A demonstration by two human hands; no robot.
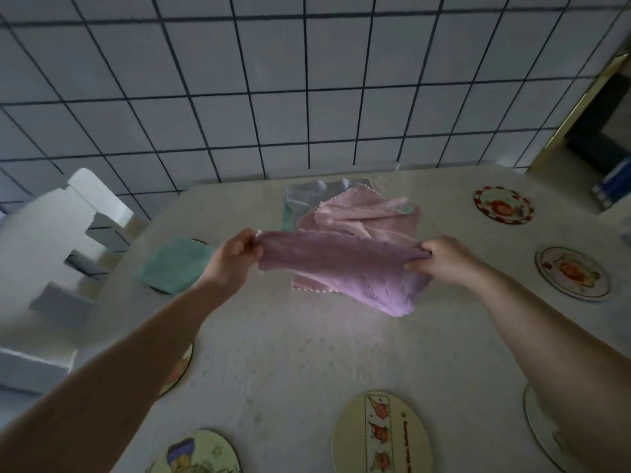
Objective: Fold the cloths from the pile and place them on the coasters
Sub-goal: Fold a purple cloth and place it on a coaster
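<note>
A purple cloth [345,268] hangs stretched above the table between both hands. My left hand [232,257] pinches its left end and my right hand [444,261] grips its right end. Behind it lies the pile: a pink cloth [362,213] on top, a grey one [307,196] underneath. A folded green cloth [174,262] rests on a coaster at the left, covering it almost fully. Round picture coasters lie around the table: far right [503,204], right [573,273], near middle [379,435], near left [201,454].
The table [290,353] has a pale patterned cover. A white chair [44,240] stands at its left side. Behind is a tiled wall [273,90]. Two more coasters peek out under my left forearm [179,370] and right forearm [539,425].
</note>
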